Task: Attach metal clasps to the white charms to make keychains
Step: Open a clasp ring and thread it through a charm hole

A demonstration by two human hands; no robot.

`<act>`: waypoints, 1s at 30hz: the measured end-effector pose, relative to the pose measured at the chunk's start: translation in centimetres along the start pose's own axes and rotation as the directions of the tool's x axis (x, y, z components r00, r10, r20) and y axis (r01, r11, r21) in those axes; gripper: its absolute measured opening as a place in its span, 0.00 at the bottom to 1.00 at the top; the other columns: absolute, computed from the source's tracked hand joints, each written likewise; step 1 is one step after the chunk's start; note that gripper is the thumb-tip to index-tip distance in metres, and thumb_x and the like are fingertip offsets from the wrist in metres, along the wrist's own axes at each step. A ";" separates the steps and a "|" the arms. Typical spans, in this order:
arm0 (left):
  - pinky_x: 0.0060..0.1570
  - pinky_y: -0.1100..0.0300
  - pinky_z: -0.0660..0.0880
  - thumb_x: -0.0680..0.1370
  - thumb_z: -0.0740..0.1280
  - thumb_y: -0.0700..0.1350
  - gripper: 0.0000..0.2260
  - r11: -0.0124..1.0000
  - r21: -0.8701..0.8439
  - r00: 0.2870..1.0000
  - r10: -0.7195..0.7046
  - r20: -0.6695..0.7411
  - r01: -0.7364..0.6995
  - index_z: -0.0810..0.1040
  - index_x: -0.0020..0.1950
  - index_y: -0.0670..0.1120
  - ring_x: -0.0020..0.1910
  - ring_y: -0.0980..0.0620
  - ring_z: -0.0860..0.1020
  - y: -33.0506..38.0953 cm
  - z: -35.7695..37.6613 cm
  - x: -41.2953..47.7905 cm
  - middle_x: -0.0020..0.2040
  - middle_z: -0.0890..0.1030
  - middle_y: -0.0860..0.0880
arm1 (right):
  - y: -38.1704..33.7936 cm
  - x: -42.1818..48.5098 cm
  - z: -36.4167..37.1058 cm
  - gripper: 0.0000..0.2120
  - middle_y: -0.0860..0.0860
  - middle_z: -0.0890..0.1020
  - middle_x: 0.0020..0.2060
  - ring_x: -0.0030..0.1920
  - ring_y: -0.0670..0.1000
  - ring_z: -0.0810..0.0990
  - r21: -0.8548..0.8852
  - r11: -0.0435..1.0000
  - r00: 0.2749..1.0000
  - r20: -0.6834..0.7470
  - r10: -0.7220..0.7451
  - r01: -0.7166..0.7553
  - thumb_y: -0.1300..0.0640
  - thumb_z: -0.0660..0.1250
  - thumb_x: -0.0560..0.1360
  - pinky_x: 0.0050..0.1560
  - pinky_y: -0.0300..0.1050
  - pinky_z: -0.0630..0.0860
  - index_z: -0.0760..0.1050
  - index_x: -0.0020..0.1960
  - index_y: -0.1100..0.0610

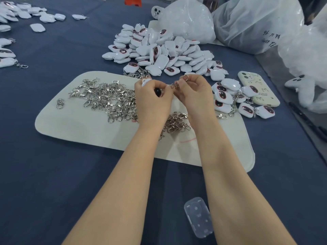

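My left hand [152, 96] grips a white charm [145, 82] with a dark oval face; most of it is hidden in my fingers. My right hand [193, 89] pinches a metal clasp by its small rings [177, 84], held right beside the charm over the cream mat [74, 119]. A heap of silver clasps [108, 98] lies on the mat to the left of my hands, and a smaller pinkish bunch of clasps [177, 122] lies under my wrists. A big pile of loose white charms [162, 50] sits beyond the mat.
Charms with clasps attached [242, 101] lie at the right beside a cream phone [258, 89]. More charms [10, 18] are scattered at the far left. Large plastic bags [247, 22] stand at the back right. A clear plastic case [198, 217] lies on the blue cloth near me.
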State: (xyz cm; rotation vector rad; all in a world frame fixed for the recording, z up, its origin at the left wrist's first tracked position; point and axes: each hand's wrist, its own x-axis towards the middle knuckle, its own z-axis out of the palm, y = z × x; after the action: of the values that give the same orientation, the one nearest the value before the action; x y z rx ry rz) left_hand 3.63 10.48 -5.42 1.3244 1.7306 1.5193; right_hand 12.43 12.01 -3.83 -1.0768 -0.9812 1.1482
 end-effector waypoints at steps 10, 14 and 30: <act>0.40 0.85 0.61 0.75 0.70 0.44 0.04 1.000 -0.024 1.000 0.009 0.029 -0.009 0.80 0.48 0.44 0.37 0.81 0.67 0.0 0.2 -0.1 0.62 0.67 0.44 | 0.0 -0.3 0.2 0.07 0.53 0.82 0.37 0.38 0.50 0.81 -0.251 0.960 0.992 0.007 -0.129 0.126 0.64 0.66 0.75 0.50 0.53 0.81 0.73 0.42 0.54; 0.40 0.85 0.60 0.76 0.68 0.40 0.01 1.000 0.023 1.000 0.019 -0.006 -0.019 0.79 0.47 0.45 0.39 0.72 0.68 0.2 -0.1 -0.1 0.60 0.70 0.44 | 0.4 -0.3 0.4 0.04 0.53 0.81 0.43 0.45 0.53 0.83 -0.336 0.939 0.996 -0.032 -0.081 0.065 0.62 0.64 0.76 0.54 0.54 0.78 0.70 0.45 0.56; 0.41 0.84 0.59 0.78 0.65 0.42 0.06 0.994 0.090 0.998 0.056 -0.014 -0.054 0.81 0.50 0.43 0.40 0.76 0.66 -0.4 -0.1 0.3 0.55 0.76 0.42 | 0.9 -0.5 0.2 0.04 0.41 0.77 0.37 0.40 0.38 0.75 -0.579 0.746 0.944 0.181 -0.277 0.330 0.63 0.65 0.75 0.45 0.31 0.73 0.75 0.45 0.55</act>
State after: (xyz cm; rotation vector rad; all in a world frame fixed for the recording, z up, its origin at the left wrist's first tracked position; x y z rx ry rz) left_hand 3.29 10.69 -5.66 1.4187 1.8057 1.5018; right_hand 12.01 11.65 -4.69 -1.3066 -1.5956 0.6103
